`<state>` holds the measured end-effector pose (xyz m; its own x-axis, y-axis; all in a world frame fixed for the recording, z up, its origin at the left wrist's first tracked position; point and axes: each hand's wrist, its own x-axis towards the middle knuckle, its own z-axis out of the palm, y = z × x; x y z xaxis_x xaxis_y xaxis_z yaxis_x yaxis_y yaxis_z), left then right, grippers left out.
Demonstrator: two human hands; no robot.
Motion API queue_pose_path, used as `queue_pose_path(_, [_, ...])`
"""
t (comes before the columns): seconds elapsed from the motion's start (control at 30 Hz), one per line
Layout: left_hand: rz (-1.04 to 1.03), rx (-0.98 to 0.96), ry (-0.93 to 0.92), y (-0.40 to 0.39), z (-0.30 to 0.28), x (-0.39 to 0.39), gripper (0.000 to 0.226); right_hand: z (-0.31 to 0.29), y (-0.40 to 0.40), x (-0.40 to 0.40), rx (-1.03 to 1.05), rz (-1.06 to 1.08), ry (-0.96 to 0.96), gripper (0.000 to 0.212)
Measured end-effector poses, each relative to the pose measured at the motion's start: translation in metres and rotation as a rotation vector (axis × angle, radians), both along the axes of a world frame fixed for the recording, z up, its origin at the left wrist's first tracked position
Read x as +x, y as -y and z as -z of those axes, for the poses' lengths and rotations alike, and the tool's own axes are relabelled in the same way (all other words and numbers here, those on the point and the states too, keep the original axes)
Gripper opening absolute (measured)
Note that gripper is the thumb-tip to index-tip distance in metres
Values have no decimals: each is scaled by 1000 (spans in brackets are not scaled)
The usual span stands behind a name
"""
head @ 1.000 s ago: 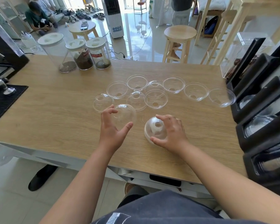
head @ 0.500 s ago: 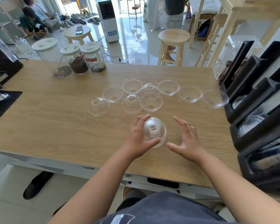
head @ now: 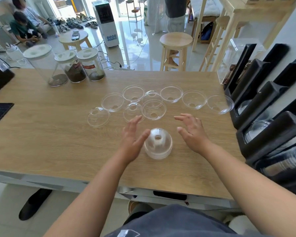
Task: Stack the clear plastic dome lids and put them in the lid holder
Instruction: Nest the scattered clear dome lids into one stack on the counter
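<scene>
While only the head camera is looking down on the scene, it is showing enough to read the moment. A small stack of dome lids [head: 158,143] is sitting dome-up on the wooden counter [head: 41,134], close to the near edge and between the two hands; it is probably parked there so that each new lid can be dropped over it within easy reach.

Beyond it, loose lids [head: 153,110] are lying scattered across the middle of the counter, most of them turned rim-up like bowls and a few dome-up, some touching or overlapping their neighbours. They are waiting well within arm's reach, which suits picking them one at a time.

Along the right edge, the black lid holder [head: 270,127] is standing with its slanted channels facing the person, and clear lids are already showing in several of them, so the finished stack will likely be going there.

The left hand [head: 132,135] is hovering with fingers spread and empty; its thumb is lying just beside the stack's left flank, perhaps brushing it, though contact is hard to confirm. The right hand [head: 192,132] is likewise splayed wide and gripping nothing, standing clear of the stack on its right. Both sets of fingers are pointing toward the loose lids, so my judgement is that the next lids are being sought.
</scene>
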<state>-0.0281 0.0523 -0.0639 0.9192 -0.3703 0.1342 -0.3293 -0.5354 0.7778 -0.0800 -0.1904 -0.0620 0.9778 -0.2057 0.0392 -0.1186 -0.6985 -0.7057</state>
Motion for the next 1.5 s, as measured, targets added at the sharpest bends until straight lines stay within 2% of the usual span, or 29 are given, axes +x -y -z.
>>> queue_pose_path(0.1, [-107, 246, 88, -14, -8, 43, 55, -5, -6, 34, -135, -113, -23, 42])
queue_pose_path(0.2, [-59, 495, 151, -22, -11, 76, 61, -9, -18, 59, -310, -231, -74, 49])
queue_pose_path(0.33, [55, 680, 141, -22, -9, 92, 72, -5, -24, 75, -422, -258, -50, 44])
queue_pose_path(0.43, [107, 719, 159, -24, -5, 86, 73, -3, -24, 74, -393, -231, 5, 31])
queue_pose_path(0.53, [83, 581, 256, -28, -3, 76, 62, -3, -24, 65, -303, -196, 145, 15])
queue_pose_path(0.63, [45, 390, 264, -34, -1, 62, 53, -5, -22, 52, -27, -63, 138, 11])
queue_pose_path(0.7, [-16, 273, 190, -38, 3, 56, 59, -6, -19, 42, 376, 101, 76, 12])
queue_pose_path(0.8, [-103, 205, 67, -41, 8, 56, 81, -1, -13, 26, 935, 359, 4, 17])
queue_pose_path(0.83, [-114, 214, 29, -41, 10, 57, 87, 1, -11, 22, 1045, 434, -43, 18])
queue_pose_path(0.9, [-125, 238, -30, -41, 14, 59, 95, 5, -7, 17, 1130, 541, -127, 16])
queue_pose_path(0.97, [-141, 216, -92, -39, 17, 60, 99, 7, -2, 16, 1063, 597, -158, 17])
queue_pose_path(1.07, [-157, 217, -131, -35, 21, 63, 102, 7, 0, 17, 818, 618, -172, 28])
queue_pose_path(1.3, [-185, 224, -104, -28, 27, 65, 103, 9, -6, 24, 26, 335, -146, 86])
queue_pose_path(1.4, [-192, 187, -100, -30, 29, 59, 100, 15, -5, 31, -78, 229, -198, 91])
queue_pose_path(1.5, [-195, 143, -88, -35, 28, 50, 98, 20, -2, 33, -96, 231, -144, 84])
